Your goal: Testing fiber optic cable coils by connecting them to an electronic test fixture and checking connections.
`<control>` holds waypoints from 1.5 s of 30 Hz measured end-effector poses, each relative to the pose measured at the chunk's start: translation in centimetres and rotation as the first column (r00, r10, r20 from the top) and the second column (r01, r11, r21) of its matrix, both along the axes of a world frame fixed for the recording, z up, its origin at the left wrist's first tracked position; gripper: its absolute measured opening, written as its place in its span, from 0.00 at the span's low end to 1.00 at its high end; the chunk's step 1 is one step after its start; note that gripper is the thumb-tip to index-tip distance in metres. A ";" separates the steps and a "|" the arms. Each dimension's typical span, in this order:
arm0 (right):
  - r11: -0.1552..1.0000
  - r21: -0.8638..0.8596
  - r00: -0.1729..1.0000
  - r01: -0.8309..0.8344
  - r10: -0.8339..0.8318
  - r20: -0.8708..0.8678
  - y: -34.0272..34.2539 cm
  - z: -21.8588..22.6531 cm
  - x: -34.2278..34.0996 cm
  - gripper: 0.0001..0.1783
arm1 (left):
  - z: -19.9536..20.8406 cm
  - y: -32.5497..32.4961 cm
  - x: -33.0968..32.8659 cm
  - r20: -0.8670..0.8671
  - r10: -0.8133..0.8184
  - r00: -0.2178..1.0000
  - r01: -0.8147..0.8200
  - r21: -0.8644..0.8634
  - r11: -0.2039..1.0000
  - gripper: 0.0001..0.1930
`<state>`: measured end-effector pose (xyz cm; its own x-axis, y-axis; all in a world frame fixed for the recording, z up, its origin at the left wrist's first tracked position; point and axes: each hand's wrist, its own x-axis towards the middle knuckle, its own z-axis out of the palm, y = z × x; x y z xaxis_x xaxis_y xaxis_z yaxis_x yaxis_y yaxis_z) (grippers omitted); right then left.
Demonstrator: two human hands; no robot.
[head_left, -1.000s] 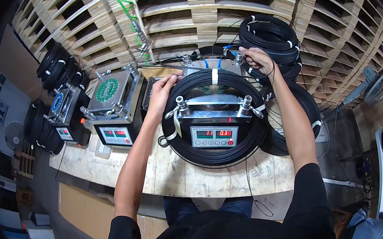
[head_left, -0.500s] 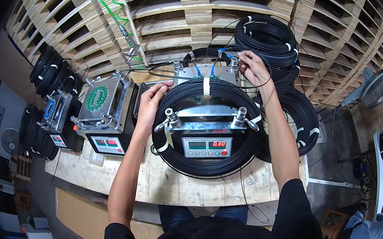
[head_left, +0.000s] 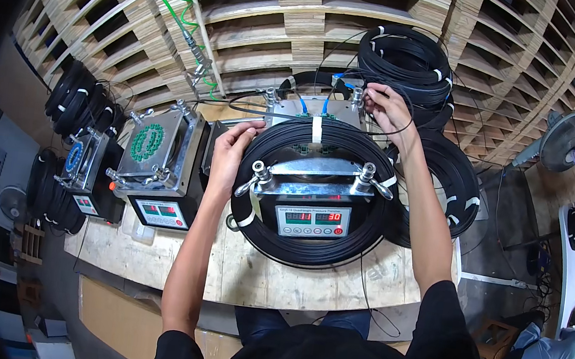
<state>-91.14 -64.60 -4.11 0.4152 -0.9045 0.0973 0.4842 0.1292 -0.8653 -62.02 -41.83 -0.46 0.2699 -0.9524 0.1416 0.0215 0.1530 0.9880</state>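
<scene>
A large coil of black cable, tied with white bands, leans upright against a polishing machine with red-lit displays. My left hand is at the coil's upper left edge, thumb and fingers closed on its rim. Behind the coil, my right hand is raised beside the machine's far right clamp post, its fingertips pinched together. A loose loop of black cable passes by that hand; what the fingertips hold is too small to tell. Blue-ended leads enter the machine's metal top plate.
Two more machines stand to the left, one with a green ring fixture, one with a blue ring. Cable coils are piled at the back right and far left. Wooden pallets rise behind the table. A fan stands at right.
The view has shifted slightly. Both hands keep nearly the same places, the right fingertips turning a little. The machine's left display now shows brighter digits.
</scene>
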 end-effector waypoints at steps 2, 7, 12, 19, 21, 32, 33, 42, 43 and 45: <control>0.979 -0.029 0.980 0.200 -0.200 0.003 1.9 0.7 0.0 0.17 | 0.0 -0.1 -0.1 0.010 0.002 1.000 -0.002 -0.001 1.000 0.13; 0.923 -0.197 0.931 0.330 -0.353 -0.095 2.2 -0.9 0.7 0.14 | 0.2 -0.2 -0.4 0.038 -0.003 0.999 0.004 -0.007 1.000 0.13; 0.933 -0.184 0.928 0.308 -0.337 -0.158 2.6 0.1 0.8 0.23 | 0.3 0.0 -0.1 0.023 0.001 1.000 0.000 -0.012 1.000 0.13; 0.953 -0.304 0.744 0.006 -0.207 -0.636 2.3 2.8 2.0 0.43 | 0.4 0.2 -0.2 0.032 -0.001 0.999 0.002 -0.022 1.000 0.14; 0.945 -0.325 0.757 -0.030 -0.191 -0.625 2.7 3.0 2.6 0.45 | 0.3 0.1 -0.1 0.026 -0.007 1.000 0.007 -0.011 1.000 0.14; 0.946 -0.325 0.803 0.015 -0.205 -0.560 3.2 1.9 -0.1 0.29 | -1.1 -4.1 2.6 -0.383 0.107 0.917 -0.088 0.066 0.994 0.14; 0.923 -0.384 0.799 -0.003 -0.228 -0.556 3.6 1.7 -0.3 0.26 | -1.4 -5.7 3.5 -0.427 0.087 0.900 -0.063 0.070 0.996 0.13; 0.887 -0.462 0.769 -0.003 -0.293 -0.568 4.6 1.0 0.5 0.27 | -5.6 -14.8 6.3 -0.592 -0.114 0.798 0.089 -0.072 0.993 0.08; 0.901 -0.434 0.766 -0.018 -0.266 -0.585 4.5 0.8 0.2 0.27 | -5.7 -14.8 5.9 -0.573 -0.107 0.813 0.069 -0.088 0.994 0.09; 0.892 -0.453 0.810 -0.011 -0.258 -0.527 4.2 0.2 0.3 0.27 | -5.9 -14.6 5.4 -0.554 -0.101 0.826 0.051 -0.104 0.993 0.10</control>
<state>-90.82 -60.38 -3.89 0.4031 -0.8773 0.2606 -0.1167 -0.3317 -0.9362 -56.58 -56.40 -6.38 0.2535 -0.9651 0.0665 0.5799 0.2066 0.7881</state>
